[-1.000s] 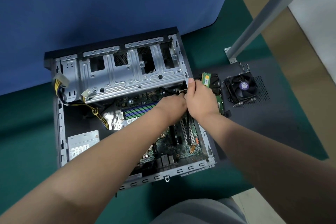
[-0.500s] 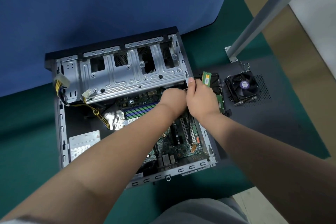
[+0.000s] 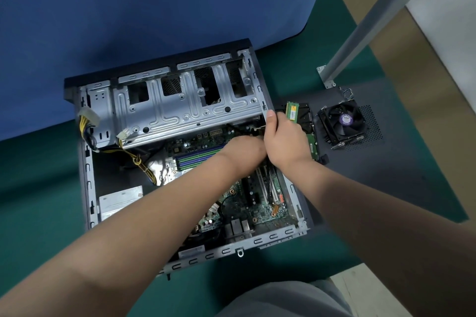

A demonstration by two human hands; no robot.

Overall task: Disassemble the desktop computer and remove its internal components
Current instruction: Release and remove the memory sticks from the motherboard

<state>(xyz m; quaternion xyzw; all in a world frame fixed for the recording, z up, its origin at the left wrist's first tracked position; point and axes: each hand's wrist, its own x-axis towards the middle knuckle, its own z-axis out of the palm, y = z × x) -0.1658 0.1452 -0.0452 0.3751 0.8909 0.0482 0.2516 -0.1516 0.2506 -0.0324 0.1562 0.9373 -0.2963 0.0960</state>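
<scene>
The open desktop case (image 3: 87, 188) lies flat on a green mat, with its silver drive cage (image 3: 180, 110) at the far side and the green motherboard (image 3: 257, 208) exposed below. Both hands meet at the motherboard's far right corner, under the cage edge. My left hand (image 3: 242, 152) reaches in palm down; its fingertips are hidden behind my right hand. My right hand (image 3: 286, 141) has its thumb lying along the cage corner and its fingers curled where a thin cable (image 3: 258, 127) ends.
On the dark side panel (image 3: 373, 175) to the right lie a green RAM stick (image 3: 292, 112), a hard drive (image 3: 306, 113) and a black cooler fan (image 3: 342, 123). Yellow power cables (image 3: 136, 159) and the power supply (image 3: 118, 201) sit at the case's left. A metal leg (image 3: 373, 15) stands far right.
Both hands have stayed at the same corner of the case, the left one shifting only slightly under the right. Nothing has come free.
</scene>
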